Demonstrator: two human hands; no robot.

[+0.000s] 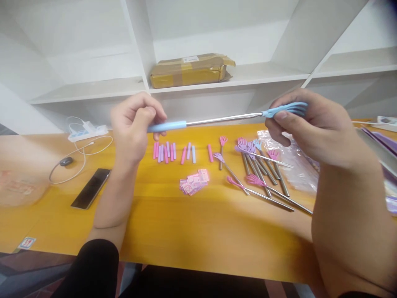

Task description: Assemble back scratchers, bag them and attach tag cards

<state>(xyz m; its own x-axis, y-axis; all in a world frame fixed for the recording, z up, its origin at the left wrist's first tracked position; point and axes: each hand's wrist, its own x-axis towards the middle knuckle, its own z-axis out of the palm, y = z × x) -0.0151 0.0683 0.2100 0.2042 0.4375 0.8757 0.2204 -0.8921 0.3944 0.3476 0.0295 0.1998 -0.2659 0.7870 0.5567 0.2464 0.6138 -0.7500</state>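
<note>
- Head view: on a white wooden shelf unit [263, 73] behind your desk [186, 240], one compartment holds a long brown cardboard box [192, 70] bound with tape; a flap sticks out at its right end, and you cannot see what is inside.
- Near your right forearm, a clear, crinkled plastic bag [299, 174] lies flat on the desk, partly hidden; you cannot tell whether anything is in it.
- Your left hand [136, 120] is curled closely around the outer end of the light-blue tubular grip on a silver metal back scratcher [225, 119].
- Your right hand [310, 120] pinches the scratcher's light-blue, claw-shaped plastic head between thumb and fingers.
- You have the scratcher raised above the desk, nearly level, its bare rod spanning the gap between your hands.
- Below it, short pink, purple and blue tubes [166, 153] lie in a loose row.
- Nearer you is a small overlapping pile of pink printed cards [194, 183].
- Right of those, other silver scratchers with pink, purple and blue claw heads [256, 180] lie crossed over one another.
</note>
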